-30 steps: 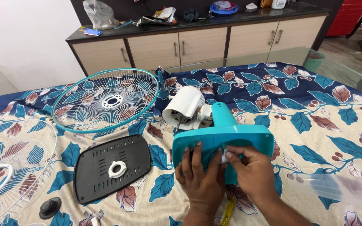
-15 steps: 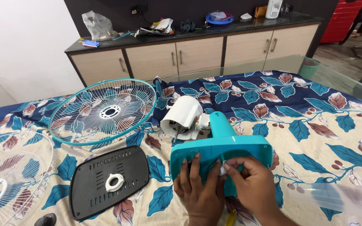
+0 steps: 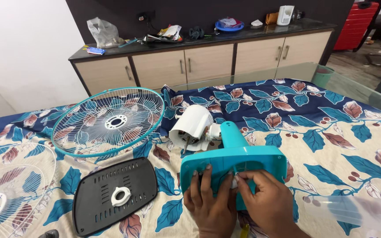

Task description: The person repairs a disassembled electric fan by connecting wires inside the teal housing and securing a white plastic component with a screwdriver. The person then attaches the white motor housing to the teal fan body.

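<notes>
Fingers of the left hand (image 3: 211, 200) are spread flat on the teal fan base (image 3: 233, 169); a small white piece (image 3: 234, 181) is pinched by the right hand (image 3: 265, 200).

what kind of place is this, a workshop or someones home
Most likely a home room, not a workshop: a long sideboard cluttered with household odds and ends, a glass table under a leaf-print cloth, and a red suitcase in the corner.

Both hands (image 3: 239, 205) press on the teal fan base (image 3: 234, 165).
</notes>
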